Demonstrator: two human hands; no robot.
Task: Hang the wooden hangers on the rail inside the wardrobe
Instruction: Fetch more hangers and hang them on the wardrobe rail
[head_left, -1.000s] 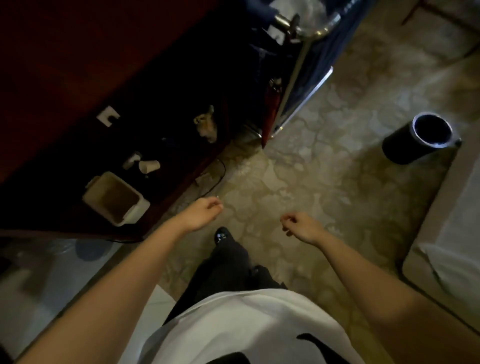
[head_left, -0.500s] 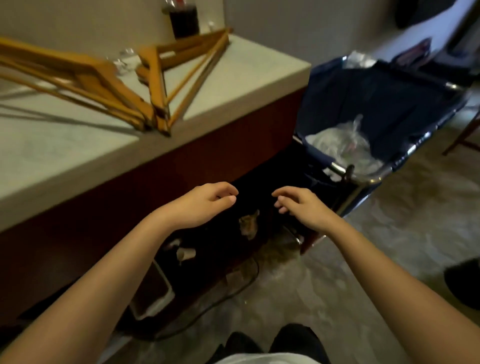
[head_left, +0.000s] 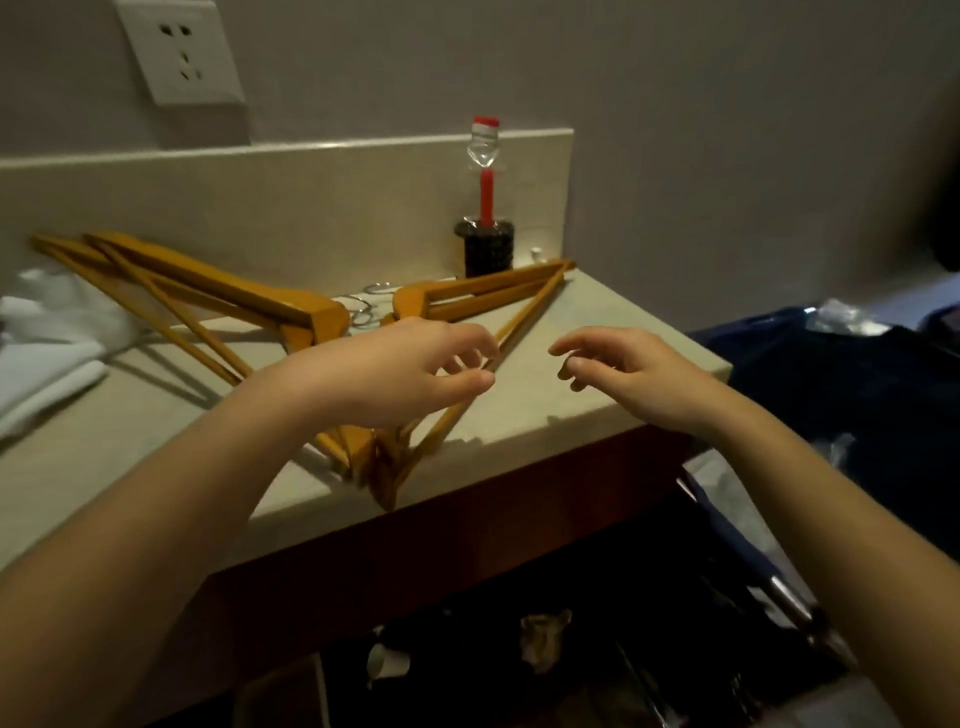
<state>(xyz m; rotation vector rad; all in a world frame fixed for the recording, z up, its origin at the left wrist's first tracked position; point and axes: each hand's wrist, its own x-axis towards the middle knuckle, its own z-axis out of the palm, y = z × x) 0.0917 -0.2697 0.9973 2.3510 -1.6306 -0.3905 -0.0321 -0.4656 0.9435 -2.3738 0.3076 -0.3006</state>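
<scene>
Several wooden hangers (head_left: 218, 296) lie in a loose pile on a pale stone counter (head_left: 561, 395), their metal hooks (head_left: 371, 304) bunched near the middle. One hanger's bar runs from the back right corner toward the front edge. My left hand (head_left: 400, 374) hovers over that pile with its fingers curled and apart, holding nothing. My right hand (head_left: 628, 374) is just right of the hangers above the bare counter, fingers spread and empty. No wardrobe or rail is in view.
A dark bottle with a red cap (head_left: 485, 228) stands at the back against the wall. White cloth (head_left: 47, 343) lies at the left. A wall socket (head_left: 179, 49) is above. A dark blue bin (head_left: 841, 374) stands at the right, clutter under the counter.
My view has swung up from the floor to the counter. Both hands have risen from below the counter edge to over its top, the left one now above the hangers.
</scene>
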